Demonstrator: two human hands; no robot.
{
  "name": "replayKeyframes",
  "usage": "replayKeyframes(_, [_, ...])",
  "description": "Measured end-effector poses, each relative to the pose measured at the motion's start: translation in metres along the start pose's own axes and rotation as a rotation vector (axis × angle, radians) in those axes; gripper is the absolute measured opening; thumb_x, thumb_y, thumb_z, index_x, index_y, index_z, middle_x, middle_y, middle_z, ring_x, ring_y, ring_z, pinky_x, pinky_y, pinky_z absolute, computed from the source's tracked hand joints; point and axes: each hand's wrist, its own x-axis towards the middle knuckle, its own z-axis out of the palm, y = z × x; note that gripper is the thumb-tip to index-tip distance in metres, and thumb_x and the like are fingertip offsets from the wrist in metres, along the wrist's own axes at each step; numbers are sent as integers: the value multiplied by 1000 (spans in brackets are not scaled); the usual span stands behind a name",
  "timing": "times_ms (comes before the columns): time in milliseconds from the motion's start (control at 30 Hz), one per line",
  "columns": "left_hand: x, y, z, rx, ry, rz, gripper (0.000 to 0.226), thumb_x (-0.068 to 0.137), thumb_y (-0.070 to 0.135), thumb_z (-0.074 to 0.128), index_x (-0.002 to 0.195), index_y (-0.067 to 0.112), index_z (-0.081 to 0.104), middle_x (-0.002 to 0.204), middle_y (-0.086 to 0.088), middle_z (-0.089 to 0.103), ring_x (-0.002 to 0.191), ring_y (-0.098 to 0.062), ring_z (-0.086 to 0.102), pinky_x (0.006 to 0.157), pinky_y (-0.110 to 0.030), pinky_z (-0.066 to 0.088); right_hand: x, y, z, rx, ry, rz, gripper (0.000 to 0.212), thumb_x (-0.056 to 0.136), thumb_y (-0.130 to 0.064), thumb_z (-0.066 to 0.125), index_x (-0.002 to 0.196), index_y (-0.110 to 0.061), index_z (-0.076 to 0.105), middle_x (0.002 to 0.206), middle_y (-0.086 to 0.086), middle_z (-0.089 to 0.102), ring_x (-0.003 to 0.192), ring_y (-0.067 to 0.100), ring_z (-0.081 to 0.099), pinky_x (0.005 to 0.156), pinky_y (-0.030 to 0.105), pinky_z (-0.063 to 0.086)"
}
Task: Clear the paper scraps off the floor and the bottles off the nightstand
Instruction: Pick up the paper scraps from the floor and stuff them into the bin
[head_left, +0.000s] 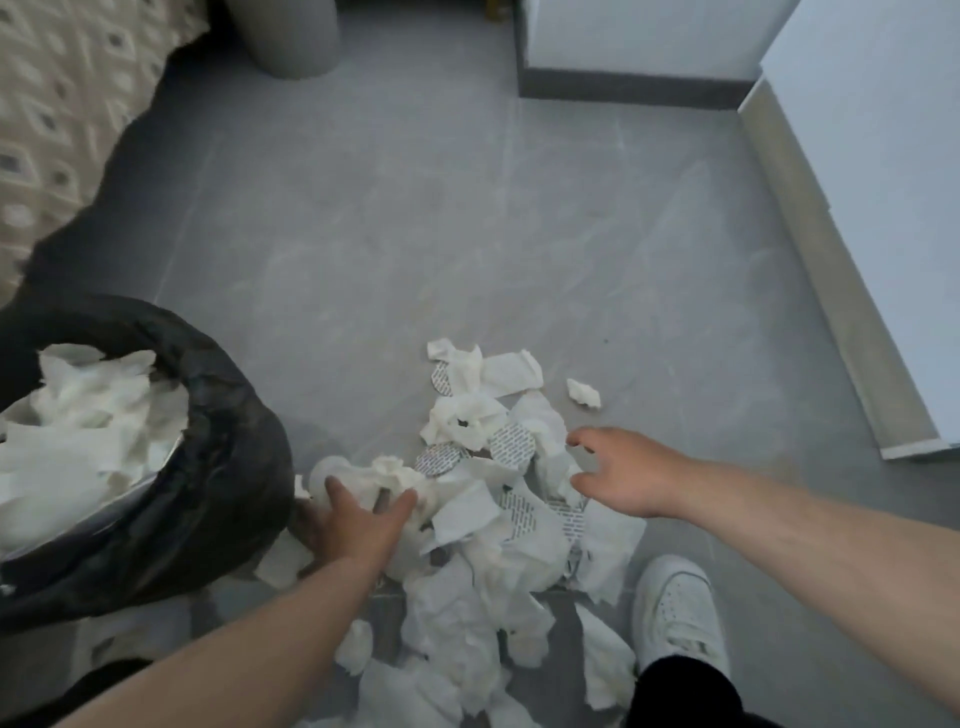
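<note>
Reaching down over the grey floor (467, 234), we have both hands at a heap of paper scraps (493, 551) lying just in front of our white shoe (675, 608); the left hand (358, 517) lies on a crumpled wad (384, 475) at the heap's left edge, fingers spread wide over it and not closed around it; the right hand (621, 478) is at the heap's right side, fingers wide and loosely bent, holding nothing, though we cannot tell whether the tips touch the paper. Among the white pieces lie a few round printed discs (511, 444); one small wad (583, 392) sits apart, beyond the right hand. Just beside the left hand stands a bin (223, 467) lined with a black bag, with white paper (78, 431) inside it. A patterned bed cover (57, 104) hangs at the upper left; a white cabinet (883, 156) stands at the right.
</note>
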Motion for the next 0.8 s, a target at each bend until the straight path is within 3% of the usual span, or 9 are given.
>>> replayKeyframes(233, [13,-3,18,73,61,44,109,57,80,59,143,26,21,156,-3,-2,141,-33,10,107,-58,27,22,47,20,88,86,176,55,91,-35,50,143,-20,37,143,9,44,127,26,47,100,34,42])
replayKeyframes(400, [-2,2,35,319,94,304,88,60,77,52,131,25,41,156,-7,16,136,-33,28,105,-47,33,23,99,32,196,209,406,51,90,-38,49,134,-13,47,136,16,48,120,33,52,96,35,45])
replayKeyframes(500, [-9,10,45,325,81,400,78,67,71,52,129,23,44,155,-8,21,136,-32,28,105,-45,33,20,110,49,323,167,530,64,88,-51,49,143,-21,38,144,17,38,128,37,45,103,37,42])
replayKeyframes(633, [-9,21,46,217,54,427,83,69,65,61,136,21,37,153,-9,22,136,-34,25,104,-49,34,24,92,70,290,107,410,81,80,-65,53,147,-34,21,152,13,27,134,39,35,108,42,33])
replayKeyframes(800, [-4,26,39,288,-12,468,90,74,66,57,146,31,16,157,-7,1,137,-37,21,101,-50,35,30,46,80,174,54,239,110,67,-74,61,151,-37,1,160,6,6,143,38,16,114,46,25])
